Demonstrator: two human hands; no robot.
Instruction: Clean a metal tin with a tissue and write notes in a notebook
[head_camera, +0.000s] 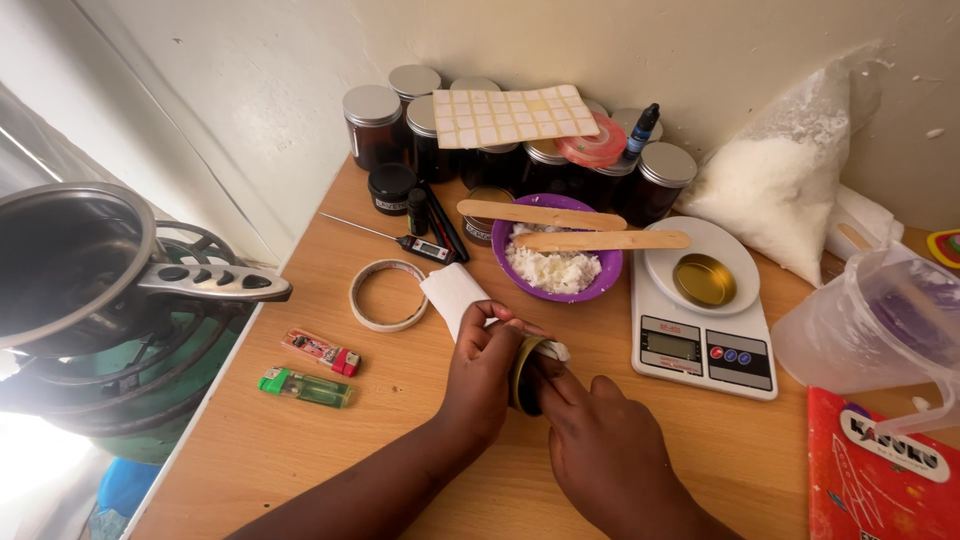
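Left hand (480, 375) grips a small round gold tin (524, 375) on its side, low over the wooden table (420, 440); right hand (600, 440) is clenched on white tissue (455, 297), fingers pressed into the tin's mouth. Looks like a wipe-out in progress; turning the tin to reach its whole inner wall seems due. Flaky white wax fills the purple bowl (520, 272) behind

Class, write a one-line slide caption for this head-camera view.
Two hands, left hand and right hand, hold a small round tin with white tissue over a wooden table.
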